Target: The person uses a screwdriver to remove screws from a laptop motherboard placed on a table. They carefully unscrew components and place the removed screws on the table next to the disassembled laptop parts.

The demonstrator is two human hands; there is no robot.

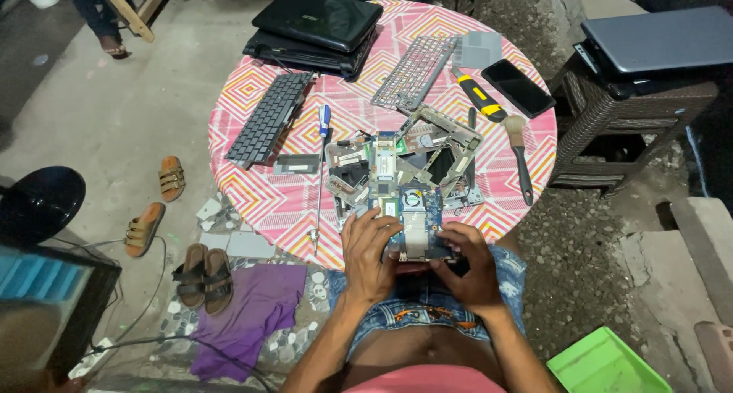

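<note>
At lower centre of the frame we see both hands on a blue circuit board (412,213) that lies at the near edge of the round worktop (252,194), which is covered in a pink, orange and white zigzag cloth. The left hand (368,257) lies flat on the board's left part, its grip spread with fingers resting on the surface; the right hand (467,267) curls at the board's lower right corner, fingers bent together against its edge, though we cannot tell whether they truly pinch it. Just above the board sits a heap of grey metal frames (427,152) and small boards. To the left lie a black keyboard (269,118), flat and rectangular, and a thin screwdriver (321,171) with a blue handle. At upper centre two black laptops (317,26) are stacked; beside them a pale keyboard frame (414,72), full of holes. To the right lie a yellow-and-black tool (479,97), a dark glossy phone (518,87) and a brush (519,156) with a black handle. On the concrete floor at left are brown sandals (156,206) and a purple cloth (248,313); a green plastic tray (607,366) shows at lower right.
</note>
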